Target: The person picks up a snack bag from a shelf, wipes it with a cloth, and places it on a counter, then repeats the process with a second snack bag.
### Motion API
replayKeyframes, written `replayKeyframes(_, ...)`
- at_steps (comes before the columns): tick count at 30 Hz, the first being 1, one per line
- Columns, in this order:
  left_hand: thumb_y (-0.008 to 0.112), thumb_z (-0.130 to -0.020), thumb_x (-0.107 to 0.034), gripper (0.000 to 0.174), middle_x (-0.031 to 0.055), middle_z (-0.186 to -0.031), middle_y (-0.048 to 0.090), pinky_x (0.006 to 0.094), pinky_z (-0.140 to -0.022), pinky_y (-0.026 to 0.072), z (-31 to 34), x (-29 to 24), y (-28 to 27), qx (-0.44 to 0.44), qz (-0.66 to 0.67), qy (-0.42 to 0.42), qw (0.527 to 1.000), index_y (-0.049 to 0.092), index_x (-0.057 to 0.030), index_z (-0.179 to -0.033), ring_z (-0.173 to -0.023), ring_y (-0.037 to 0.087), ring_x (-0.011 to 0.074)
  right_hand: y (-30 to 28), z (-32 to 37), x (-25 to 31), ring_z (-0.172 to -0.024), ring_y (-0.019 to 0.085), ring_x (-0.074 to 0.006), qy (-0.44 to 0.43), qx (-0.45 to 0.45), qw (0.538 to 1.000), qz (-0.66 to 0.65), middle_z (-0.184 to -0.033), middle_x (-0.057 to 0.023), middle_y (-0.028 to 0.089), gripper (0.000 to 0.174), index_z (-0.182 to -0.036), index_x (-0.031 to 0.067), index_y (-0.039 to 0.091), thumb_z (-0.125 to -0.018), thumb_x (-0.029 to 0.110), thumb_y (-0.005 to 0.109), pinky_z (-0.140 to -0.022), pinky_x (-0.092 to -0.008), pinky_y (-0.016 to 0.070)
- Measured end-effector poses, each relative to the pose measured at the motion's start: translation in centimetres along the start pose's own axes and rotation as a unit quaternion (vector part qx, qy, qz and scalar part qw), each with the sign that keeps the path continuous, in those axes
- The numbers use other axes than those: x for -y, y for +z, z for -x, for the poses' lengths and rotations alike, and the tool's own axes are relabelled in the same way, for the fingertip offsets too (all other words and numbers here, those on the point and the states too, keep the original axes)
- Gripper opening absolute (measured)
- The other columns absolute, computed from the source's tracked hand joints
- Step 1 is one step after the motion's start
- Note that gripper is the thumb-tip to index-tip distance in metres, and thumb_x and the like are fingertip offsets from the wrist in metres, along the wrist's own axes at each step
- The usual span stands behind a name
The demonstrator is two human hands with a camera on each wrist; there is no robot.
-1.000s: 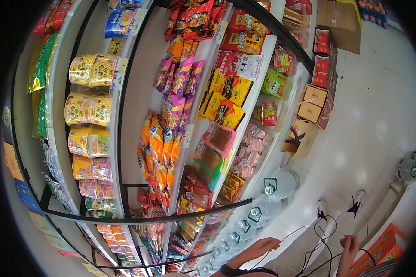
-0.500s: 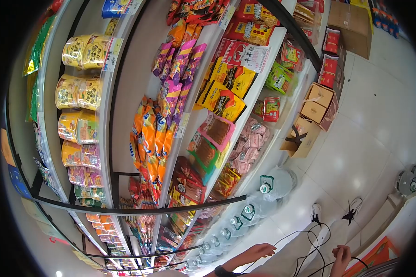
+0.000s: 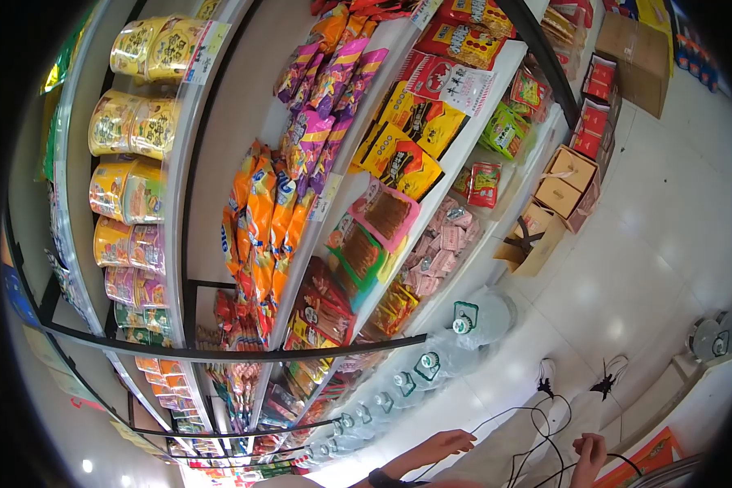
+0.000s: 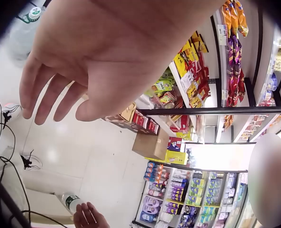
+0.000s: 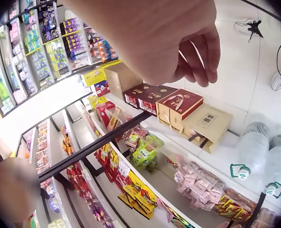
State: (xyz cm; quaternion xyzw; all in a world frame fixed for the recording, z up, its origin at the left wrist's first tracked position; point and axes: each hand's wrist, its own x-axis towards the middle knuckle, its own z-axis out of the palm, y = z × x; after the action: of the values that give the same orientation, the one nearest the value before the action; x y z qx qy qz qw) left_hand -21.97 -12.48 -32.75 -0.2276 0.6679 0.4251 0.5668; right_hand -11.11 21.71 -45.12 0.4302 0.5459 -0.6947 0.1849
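While the loose, slightly bent fingers (image 4: 49, 99) hold nothing, the left hand (image 3: 441, 446) is nearer the upright water bottles (image 3: 431, 366) than the right hand (image 3: 590, 453).

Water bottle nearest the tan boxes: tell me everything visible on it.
The water bottle is large, clear and plastic-looking, with a green-and-white cap on and a green carry loop at its neck. It stands upright on the floor at the end of a row of similar bottles, close to the tan boxes. The left hand and right hand are both apart from it. I can't tell how full it is or whether it touches its neighbour.
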Motion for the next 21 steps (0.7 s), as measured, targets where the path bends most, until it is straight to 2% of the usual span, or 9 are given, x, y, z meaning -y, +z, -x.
replayKeyframes(3,0.047,-0.106,-0.035,0.04,0.0056,-0.12,0.066,0.0295,-0.092,0.0484,0.1,1.1,-0.2,0.0,0.01,0.029,1.0,0.057,-0.0078,-0.134,-0.109,0.061,0.0147,0.3,0.6,1.1,-0.105,0.065,-0.027,-0.027,-0.002,1.0,-0.002,-0.113,-0.0188,0.066,0.036,-0.121,-0.006,0.057,-0.104,0.025,0.05,-0.093,-0.0352,0.052)
replayKeyframes(6,0.047,-0.106,-0.033,0.039,0.0068,-0.121,0.066,0.0303,-0.094,0.0484,1.2,0.2,-0.1,0.0,0.019,0.036,0.999,0.057,-0.0063,-0.133,-0.111,0.061,0.0154,0.8,1.3,2.4,-0.094,0.064,-0.0235,-0.08,-0.005,0.997,0.002,-0.101,-0.0157,0.064,0.035,-0.122,0.0014,0.059,-0.105,0.031,0.05,-0.081,-0.034,0.0542)
replayKeyframes(9,0.048,-0.106,-0.031,0.039,0.0086,-0.12,0.066,0.0315,-0.094,0.0488,2.5,0.3,-0.3,-0.002,0.031,0.058,0.998,0.057,-0.0042,-0.132,-0.11,0.062,0.0171,1.9,1.8,3.1,-0.076,0.061,-0.0132,-0.13,-0.053,0.989,-0.047,-0.08,-0.0056,0.063,0.019,-0.1,0.0011,0.06,-0.102,0.018,0.051,-0.071,-0.0264,0.0488)
replayKeyframes(13,0.05,-0.105,-0.026,0.036,0.0089,-0.118,0.066,0.0321,-0.093,0.0496,4.1,-0.8,-0.9,-0.023,0.025,0.11,0.993,0.058,-0.0024,-0.13,-0.109,0.062,0.0179,2.2,3.1,5.8,-0.073,0.063,-0.0137,-0.189,-0.047,0.98,-0.038,-0.081,-0.0066,0.065,0.02,-0.099,0.0005,0.061,-0.102,0.017,0.052,-0.068,-0.0259,0.0509)
replayKeyframes(14,0.05,-0.105,-0.025,0.035,0.0089,-0.117,0.066,0.032,-0.094,0.0496,4.6,-0.8,-1.2,-0.024,0.023,0.135,0.99,0.059,-0.0021,-0.13,-0.108,0.062,0.0177,2.3,3.7,7.0,-0.077,0.063,-0.0143,-0.182,-0.046,0.981,-0.043,-0.082,-0.0066,0.065,0.017,-0.1,-0.0001,0.062,-0.101,0.014,0.053,-0.071,-0.0274,0.0502)
replayKeyframes(17,0.05,-0.103,-0.02,0.032,0.0087,-0.114,0.067,0.0318,-0.094,0.0498,7.2,-2.4,-1.5,-0.05,0.01,0.191,0.98,0.06,-0.0013,-0.127,-0.107,0.062,0.0175,2.6,5.2,9.9,-0.079,0.064,-0.0147,-0.212,-0.047,0.976,-0.032,-0.085,-0.0073,0.066,0.019,-0.101,-0.0005,0.063,-0.101,0.016,0.053,-0.073,-0.028,0.0518)
replayKeyframes(19,0.05,-0.104,-0.02,0.031,0.009,-0.113,0.068,0.032,-0.094,0.0506,9.8,-4.2,-1.8,-0.069,0.023,0.239,0.968,0.061,-0.0015,-0.126,-0.105,0.064,0.0174,2.8,6.6,11.9,-0.079,0.065,-0.015,-0.255,-0.048,0.966,-0.022,-0.086,-0.0076,0.067,0.02,-0.101,-0.0005,0.063,-0.102,0.018,0.054,-0.074,-0.0288,0.0529)
replayKeyframes(21,0.053,-0.103,-0.026,0.034,0.0085,-0.109,0.069,0.03,-0.087,0.0519,10.2,-3.6,-2.7,-0.075,0.073,0.298,0.949,0.061,0.0,-0.123,-0.1,0.065,0.0144,3.4,8.3,14.4,-0.08,0.065,-0.0158,-0.274,-0.057,0.96,-0.021,-0.086,-0.0078,0.067,0.021,-0.101,-0.0006,0.064,-0.102,0.018,0.054,-0.075,-0.0294,0.0539)
